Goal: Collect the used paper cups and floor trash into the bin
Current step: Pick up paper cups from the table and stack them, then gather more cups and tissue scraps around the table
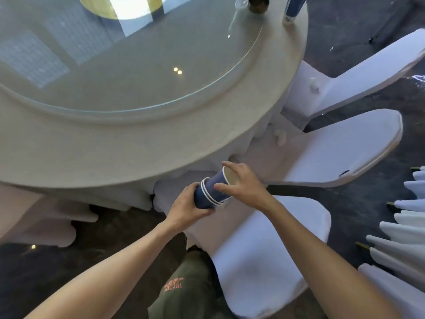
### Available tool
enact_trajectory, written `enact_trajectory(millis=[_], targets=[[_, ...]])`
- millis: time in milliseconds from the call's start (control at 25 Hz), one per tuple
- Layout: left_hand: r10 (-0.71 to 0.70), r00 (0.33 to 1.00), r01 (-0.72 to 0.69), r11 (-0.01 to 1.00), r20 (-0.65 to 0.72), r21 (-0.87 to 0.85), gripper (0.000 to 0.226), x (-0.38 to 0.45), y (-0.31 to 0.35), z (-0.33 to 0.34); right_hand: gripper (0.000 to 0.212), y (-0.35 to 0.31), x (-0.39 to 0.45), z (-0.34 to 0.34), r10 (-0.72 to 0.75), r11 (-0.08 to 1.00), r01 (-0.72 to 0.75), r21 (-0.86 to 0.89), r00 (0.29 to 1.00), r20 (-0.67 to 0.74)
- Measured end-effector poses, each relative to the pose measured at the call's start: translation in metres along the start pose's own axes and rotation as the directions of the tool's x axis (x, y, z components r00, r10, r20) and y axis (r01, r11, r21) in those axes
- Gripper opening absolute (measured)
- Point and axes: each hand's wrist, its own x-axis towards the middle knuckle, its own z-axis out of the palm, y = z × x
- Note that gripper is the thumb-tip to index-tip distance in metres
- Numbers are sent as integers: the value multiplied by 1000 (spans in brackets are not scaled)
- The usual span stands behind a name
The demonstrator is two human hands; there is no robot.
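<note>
A stack of blue paper cups (212, 188) with white rims lies tilted between my hands, just off the round table's near edge. My left hand (187, 207) grips the bottom end of the stack. My right hand (241, 180) holds the topmost cup, fingers curled over its open white mouth, which faces up and right. Another blue paper cup (293, 8) stands at the table's far right edge. Small white crumpled scraps lie on two chair seats: one scrap (280, 135) near the table skirt, another scrap (314, 85) farther back.
The round table (115, 148) has a cream cloth and a glass turntable (138, 65). White-covered chairs (276, 249) crowd the right side, with more chair backs (402, 238) at the far right. A dark pot (258, 4) sits at the table's far edge. The floor is dark and glossy.
</note>
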Motion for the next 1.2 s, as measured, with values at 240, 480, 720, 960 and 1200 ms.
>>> enact_trajectory(millis=[240,480,720,960,1200], targets=[[-1,999,2,1000,34,-11,84,17,-52,25,54,32,30,76,113,987,-131,89,976,187],[-133,991,133,991,19,-9,84,39,-128,49,59,93,86,143,196,966,-225,124,957,212],[-256,964,236,948,-70,-213,89,64,-199,82,81,207,159,183,321,823,-169,-542,926,199],[-289,957,267,915,-30,-304,88,63,-231,114,69,272,172,227,233,677,35,-735,937,259],[-263,965,250,929,-10,-275,84,52,-201,101,32,236,159,201,304,770,-121,-626,933,194]])
